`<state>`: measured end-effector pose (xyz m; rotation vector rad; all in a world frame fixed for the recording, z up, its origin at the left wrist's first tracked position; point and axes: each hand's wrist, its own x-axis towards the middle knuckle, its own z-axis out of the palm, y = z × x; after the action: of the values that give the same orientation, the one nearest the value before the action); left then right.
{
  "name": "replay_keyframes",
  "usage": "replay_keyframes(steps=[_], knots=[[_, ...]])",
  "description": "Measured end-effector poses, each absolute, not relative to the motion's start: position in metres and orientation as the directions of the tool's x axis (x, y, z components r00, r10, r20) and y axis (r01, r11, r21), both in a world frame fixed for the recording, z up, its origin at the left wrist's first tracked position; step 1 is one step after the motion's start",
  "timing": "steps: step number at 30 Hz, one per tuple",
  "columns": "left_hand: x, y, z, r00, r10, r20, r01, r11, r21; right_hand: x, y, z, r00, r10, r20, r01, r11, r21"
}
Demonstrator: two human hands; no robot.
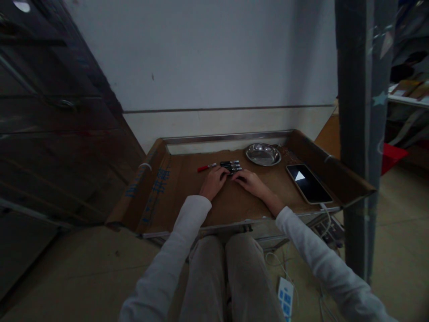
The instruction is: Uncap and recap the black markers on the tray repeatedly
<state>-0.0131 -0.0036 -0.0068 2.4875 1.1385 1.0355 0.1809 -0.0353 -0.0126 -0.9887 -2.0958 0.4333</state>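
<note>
my left hand (213, 182) and right hand (252, 182) rest side by side on the brown surface (187, 197), fingers touching the black markers (231, 166); whether they grip one i cannot tell. the markers lie in a row at 12 o'clock from my hands, long axes running 9 to 3. a red marker (207, 167) lies at 10 o'clock. they look light, stiff and smooth; best pinched mid-barrel.

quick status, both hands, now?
Left hand: on the black markers, grip cannot be told.
Right hand: fingertips at the same markers, grip cannot be told.
</note>
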Motion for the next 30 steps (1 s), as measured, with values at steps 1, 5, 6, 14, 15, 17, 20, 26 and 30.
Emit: replay_keyframes(steps=[1,5,6,14,15,17,20,26,30], knots=[[-0.013,-0.004,-0.006,0.442,0.735,0.514,0.579,-0.672,0.462,0.181,-0.036,-0.012,-0.404,0.764,0.503,0.504,0.645,-0.575],[-0.015,-0.012,0.0,0.444,0.722,0.532,0.573,-0.684,0.451,0.187,-0.037,-0.013,-0.391,0.745,0.54,0.541,0.661,-0.52],[-0.016,-0.015,0.001,0.466,0.71,0.528,0.565,-0.698,0.44,0.188,-0.037,-0.013,-0.379,0.748,0.544,0.569,0.652,-0.501],[-0.019,-0.015,0.0,0.553,0.711,0.435,0.601,-0.702,0.383,0.192,-0.03,-0.02,-0.301,0.784,0.543,0.651,0.585,-0.483],[-0.019,-0.015,-0.001,0.547,0.713,0.439,0.613,-0.698,0.37,0.19,-0.029,-0.02,-0.31,0.783,0.539,0.639,0.591,-0.492],[-0.018,-0.014,-0.001,0.537,0.713,0.45,0.637,-0.693,0.338,0.188,-0.028,-0.02,-0.329,0.781,0.531,0.617,0.603,-0.506],[-0.017,-0.014,0.0,0.505,0.72,0.476,0.682,-0.671,0.292,0.186,-0.028,-0.018,-0.335,0.775,0.536,0.604,0.613,-0.51],[-0.017,-0.012,-0.002,0.419,0.732,0.538,0.72,-0.628,0.294,0.189,-0.028,-0.023,-0.262,0.787,0.558,0.675,0.563,-0.477],[-0.017,-0.009,-0.007,0.446,0.712,0.541,0.697,-0.656,0.288,0.19,-0.025,-0.027,-0.268,0.789,0.552,0.686,0.559,-0.466]])
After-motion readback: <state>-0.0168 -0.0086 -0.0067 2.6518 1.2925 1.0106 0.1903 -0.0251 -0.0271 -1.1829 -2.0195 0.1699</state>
